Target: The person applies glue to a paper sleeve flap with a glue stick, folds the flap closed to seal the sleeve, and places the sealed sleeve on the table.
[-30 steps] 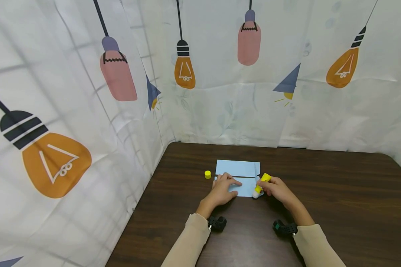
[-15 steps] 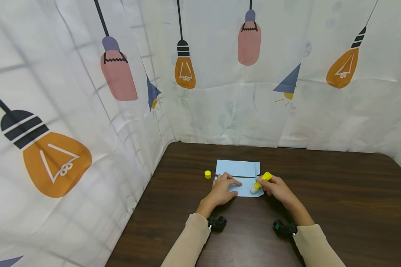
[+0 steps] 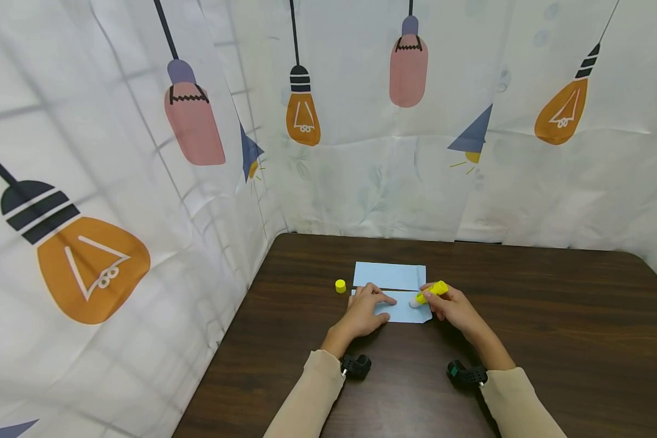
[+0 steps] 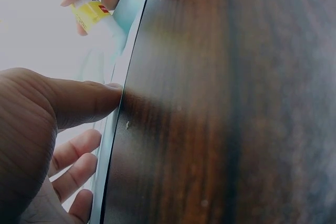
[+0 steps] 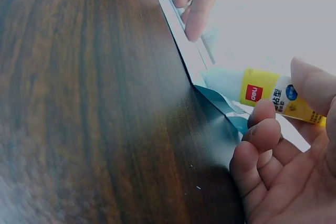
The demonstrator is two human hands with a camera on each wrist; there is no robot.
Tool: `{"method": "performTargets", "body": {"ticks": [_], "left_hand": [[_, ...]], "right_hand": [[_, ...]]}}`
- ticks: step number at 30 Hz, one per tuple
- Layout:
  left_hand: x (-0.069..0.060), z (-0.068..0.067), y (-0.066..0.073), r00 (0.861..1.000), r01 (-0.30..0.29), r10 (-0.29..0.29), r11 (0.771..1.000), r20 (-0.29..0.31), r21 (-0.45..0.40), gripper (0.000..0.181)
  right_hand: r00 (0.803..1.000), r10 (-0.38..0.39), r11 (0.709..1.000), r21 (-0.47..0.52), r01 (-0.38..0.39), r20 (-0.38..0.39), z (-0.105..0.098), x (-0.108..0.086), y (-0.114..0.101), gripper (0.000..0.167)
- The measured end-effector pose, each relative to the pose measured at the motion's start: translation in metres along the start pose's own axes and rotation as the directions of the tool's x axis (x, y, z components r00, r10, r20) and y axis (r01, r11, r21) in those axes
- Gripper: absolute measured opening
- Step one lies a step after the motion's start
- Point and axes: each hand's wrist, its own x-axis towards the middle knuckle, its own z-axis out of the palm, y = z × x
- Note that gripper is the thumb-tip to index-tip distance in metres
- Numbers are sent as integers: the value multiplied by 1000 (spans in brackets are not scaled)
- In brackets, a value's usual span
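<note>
My right hand (image 3: 453,307) grips a yellow and white glue stick (image 3: 434,292), its white end down at the near light blue paper piece (image 3: 402,313). In the right wrist view the glue stick (image 5: 260,88) lies between thumb and fingers, its tip at the paper beside a raised, bent flap (image 5: 218,99). With fingers spread, my left hand (image 3: 363,312) presses on the left part of that same piece. The left wrist view has the left thumb (image 4: 86,100) at the paper's near edge. Just beyond lies a second light blue paper piece (image 3: 389,275), creased near its right end.
A yellow glue stick cap (image 3: 340,286) stands on the dark wooden table (image 3: 553,328), left of the papers. Behind the table and along its left side hangs a white curtain (image 3: 356,176) printed with lamps.
The glue stick's tip has moved from the paper's right end flap leftward and a little away from me, and the stick now lies flatter. My left hand stays put.
</note>
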Motion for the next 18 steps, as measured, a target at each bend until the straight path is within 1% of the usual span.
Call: {"method": "performTargets", "body": {"ticks": [8, 10, 18], "left_hand": [[0, 0, 0, 1000, -2, 2, 1000, -4, -3, 30], [0, 0, 0, 1000, 5, -5, 1000, 1, 2, 31], [0, 0, 0, 1000, -1, 0, 1000, 1, 10, 31]], "right_hand": [[1000, -21, 1000, -23, 21, -13, 0, 1, 2, 49], [1000, -19, 1000, -23, 19, -12, 0, 0, 3, 49], [999, -32, 999, -13, 32, -8, -1, -1, 2, 49]]}}
